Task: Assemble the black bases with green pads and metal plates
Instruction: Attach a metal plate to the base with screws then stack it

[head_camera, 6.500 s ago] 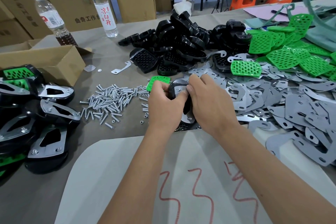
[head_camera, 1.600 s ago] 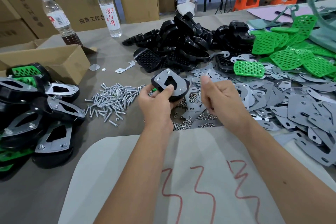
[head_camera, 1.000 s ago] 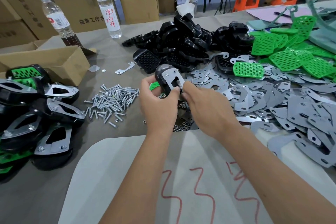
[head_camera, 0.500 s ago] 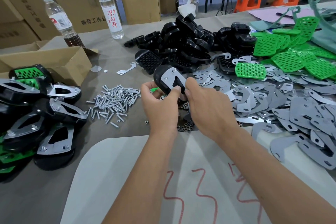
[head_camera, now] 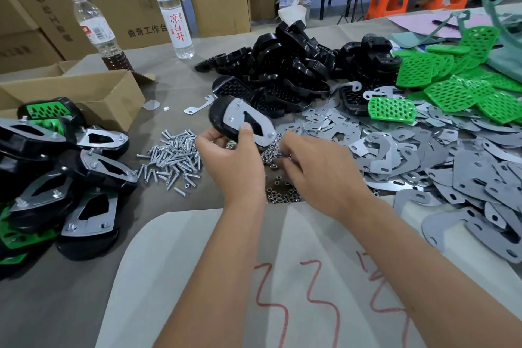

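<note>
A pale sheet (head_camera: 211, 277) marked with red scrawl lies nearest on the grey table (head_camera: 56, 305), both forearms reaching out over it. The left hand (head_camera: 231, 155) grips a black base (head_camera: 219, 118) with a metal plate (head_camera: 248, 121) on its upturned face — thumb pressed on the plate's near edge, fingers curled under the base. The piece is held clear of the table, tilted toward the camera, its long axis running from upper left to lower right, the rounded black end pointing up and left. The right hand (head_camera: 319, 167) hovers palm-down just beside it over a scatter of small nuts (head_camera: 279, 195); its fingertips are blurred, and whether they pinch anything cannot be told.

To the left sit a heap of screws (head_camera: 172, 158) and, at the table's edge, a pile of finished pieces (head_camera: 62, 172). To the right spreads a drift of loose metal plates (head_camera: 423, 155). Farther back — a mound of bare black bases (head_camera: 285, 65), green pads (head_camera: 452, 85), an open cardboard box (head_camera: 84, 93) and two water bottles (head_camera: 175, 14).
</note>
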Tool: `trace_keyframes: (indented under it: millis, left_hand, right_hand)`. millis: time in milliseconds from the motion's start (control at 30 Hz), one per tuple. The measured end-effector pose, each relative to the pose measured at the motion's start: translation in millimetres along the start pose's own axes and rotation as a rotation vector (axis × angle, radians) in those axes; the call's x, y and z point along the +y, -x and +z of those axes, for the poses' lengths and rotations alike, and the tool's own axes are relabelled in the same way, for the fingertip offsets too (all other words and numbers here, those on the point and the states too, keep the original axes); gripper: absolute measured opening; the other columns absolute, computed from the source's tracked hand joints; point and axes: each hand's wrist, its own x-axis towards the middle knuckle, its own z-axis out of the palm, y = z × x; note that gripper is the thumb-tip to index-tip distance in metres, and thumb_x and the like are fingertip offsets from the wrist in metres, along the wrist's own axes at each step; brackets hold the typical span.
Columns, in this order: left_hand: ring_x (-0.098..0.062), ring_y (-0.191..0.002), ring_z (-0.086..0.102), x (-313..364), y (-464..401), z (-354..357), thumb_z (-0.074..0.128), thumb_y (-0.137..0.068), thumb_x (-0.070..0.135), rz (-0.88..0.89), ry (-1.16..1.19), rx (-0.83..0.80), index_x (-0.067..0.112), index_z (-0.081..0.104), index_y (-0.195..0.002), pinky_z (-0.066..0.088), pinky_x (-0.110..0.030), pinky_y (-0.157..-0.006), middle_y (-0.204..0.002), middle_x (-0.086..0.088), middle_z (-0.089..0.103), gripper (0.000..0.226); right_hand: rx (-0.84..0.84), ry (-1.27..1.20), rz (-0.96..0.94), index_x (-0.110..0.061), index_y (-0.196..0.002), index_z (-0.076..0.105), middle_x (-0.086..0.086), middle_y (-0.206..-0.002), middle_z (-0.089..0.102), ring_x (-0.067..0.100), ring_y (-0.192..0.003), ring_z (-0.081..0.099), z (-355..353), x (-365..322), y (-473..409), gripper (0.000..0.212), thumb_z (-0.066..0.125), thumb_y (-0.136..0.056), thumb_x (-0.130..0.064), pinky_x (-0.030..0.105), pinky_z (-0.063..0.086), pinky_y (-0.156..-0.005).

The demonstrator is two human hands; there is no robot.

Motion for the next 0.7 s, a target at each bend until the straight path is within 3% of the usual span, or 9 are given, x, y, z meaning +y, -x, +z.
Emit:
trace_keyframes:
  millis: [100,167,267,367,467,567,633,700]
  left_hand:
    - [-0.02,-0.093,0.071,-0.1,-15.5,-6.3,0.077,-0.088,0.01,-0.074,0.073,0.046,0.015,0.056,-0.107,0.059,-0.05,-0.095,-0.105,-0.006,0.069,0.029]
    - [-0.022,-0.092,0.074,0.4,-20.4,-8.7,0.077,-0.089,0.006,-0.104,0.104,0.042,0.008,0.061,-0.112,0.06,-0.053,-0.092,-0.097,-0.005,0.073,0.028]
    - [-0.029,-0.091,0.075,1.5,-21.8,-10.6,0.078,-0.088,0.007,-0.128,0.082,0.015,0.01,0.065,-0.103,0.061,-0.057,-0.087,-0.092,-0.005,0.073,0.02]
    - [-0.038,-0.098,0.074,2.0,-19.8,-12.1,0.079,-0.085,0.012,-0.143,0.02,-0.024,0.011,0.066,-0.094,0.06,-0.06,-0.086,-0.099,-0.014,0.075,0.015]
    - [-0.037,-0.094,0.074,5.8,-13.8,-12.2,0.08,-0.075,0.024,-0.113,-0.083,-0.108,0.01,0.071,-0.089,0.06,-0.06,-0.087,-0.096,-0.016,0.077,0.022]
    - [-0.037,-0.087,0.074,9.0,-8.8,-9.8,0.078,-0.067,0.03,-0.08,-0.165,-0.25,0.012,0.075,-0.081,0.059,-0.059,-0.089,-0.089,-0.014,0.078,0.022]
    - [-0.04,-0.088,0.074,8.0,-4.8,-7.9,0.077,-0.068,0.028,-0.067,-0.21,-0.373,0.012,0.077,-0.08,0.06,-0.057,-0.088,-0.085,-0.014,0.078,0.02]
    - [-0.032,-0.082,0.075,4.2,-0.5,-6.8,0.079,-0.074,0.022,-0.031,-0.246,-0.498,0.014,0.078,-0.08,0.06,-0.05,-0.084,-0.082,-0.009,0.079,0.01]
  right_hand:
    - [-0.206,0.029,-0.052,-0.027,-0.112,0.059,-0.005,-0.109,0.057,0.022,-0.108,0.052,0.4,0.5,-1.2,0.016,0.054,-0.101,-0.038,0.034,0.041,-0.075]
    - [-0.23,-0.027,-0.03,-0.026,-0.101,0.059,-0.007,-0.105,0.054,0.021,-0.108,0.051,1.1,0.3,-3.5,0.01,0.06,-0.1,-0.036,0.034,0.041,-0.077]
    - [-0.209,-0.106,-0.023,-0.026,-0.088,0.052,-0.01,-0.095,0.053,0.02,-0.101,0.053,1.7,1.0,-2.1,0.016,0.062,-0.1,-0.031,0.041,0.046,-0.083]
    - [-0.101,-0.234,0.01,-0.021,-0.089,0.054,-0.009,-0.084,0.058,0.016,-0.082,0.057,3.1,2.0,1.1,0.017,0.059,-0.103,-0.028,0.039,0.048,-0.075]
    - [0.16,-0.505,0.109,-0.016,-0.088,0.057,-0.006,-0.069,0.061,0.008,-0.06,0.056,0.5,4.6,4.4,0.016,0.064,-0.102,-0.017,0.023,0.042,-0.057]
    - [0.35,-0.809,0.22,-0.015,-0.088,0.065,0.001,-0.071,0.068,0.012,-0.064,0.06,-5.1,11.6,5.3,0.01,0.072,-0.096,-0.013,0.027,0.05,-0.063]
    - [0.392,-0.942,0.257,-0.016,-0.092,0.072,0.002,-0.078,0.072,0.016,-0.071,0.066,-7.6,16.5,4.7,0.008,0.077,-0.092,-0.009,0.032,0.057,-0.07]
    - [0.401,-0.998,0.269,-0.015,-0.092,0.077,0.002,-0.078,0.075,0.017,-0.071,0.068,-8.1,19.7,3.6,0.011,0.079,-0.089,-0.005,0.032,0.058,-0.072]
